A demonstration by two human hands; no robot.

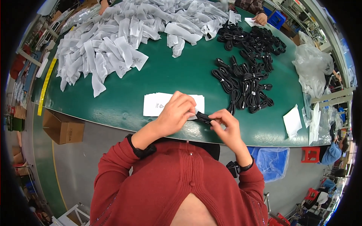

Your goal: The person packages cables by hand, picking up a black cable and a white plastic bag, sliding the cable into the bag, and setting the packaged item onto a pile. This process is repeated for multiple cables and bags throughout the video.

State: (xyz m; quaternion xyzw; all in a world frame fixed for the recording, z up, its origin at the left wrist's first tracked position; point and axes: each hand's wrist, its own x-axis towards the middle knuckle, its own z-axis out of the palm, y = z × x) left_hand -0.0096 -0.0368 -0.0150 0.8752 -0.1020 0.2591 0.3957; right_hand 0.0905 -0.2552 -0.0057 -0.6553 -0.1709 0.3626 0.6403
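Near the table's front edge, my left hand [175, 115] is closed with thumb and fingers at the edge of a white bag on top of a flat stack of white bags [151, 105]. From the right, my right hand [227, 127] pinches a coiled black cable [203, 118]. The cable's left end meets the bag's edge beside my left fingertips; how far it sits inside is hidden. Right of the stack lies a loose pile of similar coiled black cables [246, 87].
A large heap of filled white bags [117, 45] covers the far left of the green table [181, 73]. Two other people's hands, one by a white sheet [249, 22], are at the far side. A white sheet [292, 121] lies front right; a blue lined bin [272, 162] stands below.
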